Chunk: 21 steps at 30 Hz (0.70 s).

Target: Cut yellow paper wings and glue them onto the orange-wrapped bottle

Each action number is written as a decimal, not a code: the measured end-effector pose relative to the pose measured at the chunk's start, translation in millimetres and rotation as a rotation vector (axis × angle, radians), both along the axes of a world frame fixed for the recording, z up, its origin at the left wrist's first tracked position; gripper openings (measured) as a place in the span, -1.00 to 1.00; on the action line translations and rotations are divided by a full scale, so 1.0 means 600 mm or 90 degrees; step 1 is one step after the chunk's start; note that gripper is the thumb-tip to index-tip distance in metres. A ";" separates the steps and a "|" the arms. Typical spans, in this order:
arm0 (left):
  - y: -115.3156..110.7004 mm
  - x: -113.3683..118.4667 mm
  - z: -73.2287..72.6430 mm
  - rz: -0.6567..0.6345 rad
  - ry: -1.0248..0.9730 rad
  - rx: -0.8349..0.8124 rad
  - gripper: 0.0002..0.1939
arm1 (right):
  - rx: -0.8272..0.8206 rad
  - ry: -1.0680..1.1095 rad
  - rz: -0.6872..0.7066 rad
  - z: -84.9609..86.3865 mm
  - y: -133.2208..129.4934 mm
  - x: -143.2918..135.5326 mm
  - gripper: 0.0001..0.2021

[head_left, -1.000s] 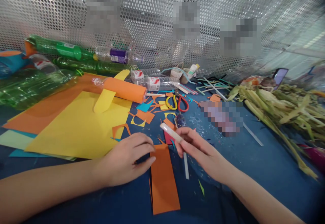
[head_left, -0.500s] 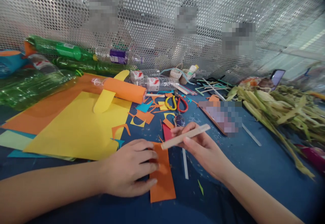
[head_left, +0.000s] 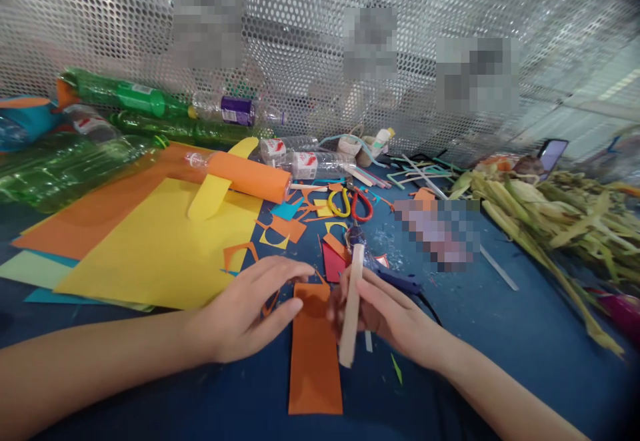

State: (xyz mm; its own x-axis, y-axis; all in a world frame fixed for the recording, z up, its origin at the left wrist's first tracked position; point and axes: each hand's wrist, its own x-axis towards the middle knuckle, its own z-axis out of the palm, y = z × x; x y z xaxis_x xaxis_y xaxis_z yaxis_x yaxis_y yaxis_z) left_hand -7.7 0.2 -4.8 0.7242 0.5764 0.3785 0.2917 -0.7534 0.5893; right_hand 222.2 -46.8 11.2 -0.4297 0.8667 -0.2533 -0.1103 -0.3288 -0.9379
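Between my hands, an orange paper strip (head_left: 315, 361) lies lengthwise on the blue table. My right hand (head_left: 387, 307) grips a flat wooden stick (head_left: 352, 314) between thumb and fingers, holding it nearly upright in the view, just over the strip's right edge. My left hand (head_left: 255, 304) hovers at the strip's upper left, thumb and fingers apart, with nothing in it. Beyond my right hand lies a dark blue glue gun (head_left: 397, 279), partly hidden by that hand. A piece of red paper (head_left: 334, 262) and several orange scraps (head_left: 290, 227) are close by.
Yellow sheets (head_left: 165, 247) lie left, under a bottle wrapped in orange paper (head_left: 250, 175). Scissors (head_left: 361, 204) sit among scraps. Green bottles (head_left: 135, 97) line the back left before a perforated metal screen (head_left: 300, 41). Corn husks (head_left: 540, 227) are piled at the right.
My right hand has turned the stick from nearly level to nearly upright. My left hand has lifted off the orange strip and opened. The strip now sits slightly lower in view.
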 end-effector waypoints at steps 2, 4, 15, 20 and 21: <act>-0.002 0.000 -0.001 0.015 -0.005 0.043 -0.57 | -0.026 -0.044 0.074 0.006 -0.004 0.000 -0.72; -0.004 0.002 -0.003 -0.014 0.014 0.114 -0.53 | -0.011 -0.147 0.151 0.013 -0.009 -0.001 -0.68; -0.016 0.000 -0.006 -0.093 0.111 0.385 -0.73 | -0.070 -0.085 0.067 -0.003 -0.012 -0.027 -0.81; -0.016 0.011 -0.008 -0.074 0.107 0.234 -0.84 | 0.039 0.045 0.124 0.005 -0.011 -0.019 -0.80; -0.020 0.013 -0.007 -0.079 0.120 0.213 -0.82 | 0.056 0.034 0.141 0.007 -0.014 -0.019 -0.78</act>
